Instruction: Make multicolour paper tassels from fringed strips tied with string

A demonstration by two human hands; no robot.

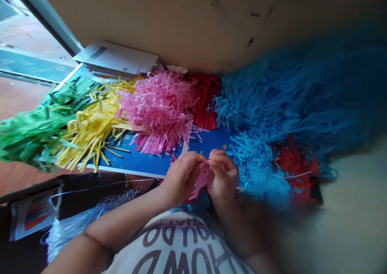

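In front of my chest, my left hand (184,178) and my right hand (223,176) meet with thumbs and fingertips pinched together. Both are closed on a pink fringed paper strip (200,182), which hangs down between them. Just beyond my hands, a fluffy heap of pink fringe (160,104) lies on the blue table (216,141). Right of my right hand is a bunch of light blue fringe (256,165). The thin part at my fingertips is too small to make out clearly.
Yellow fringe (93,125) and green fringe (36,129) overhang the table's left end. Red fringe (205,98) and a large blue heap (290,92) lie along the wall. Papers (117,58) are stacked behind. White string (75,221) fills part of a dark box (90,195) below.
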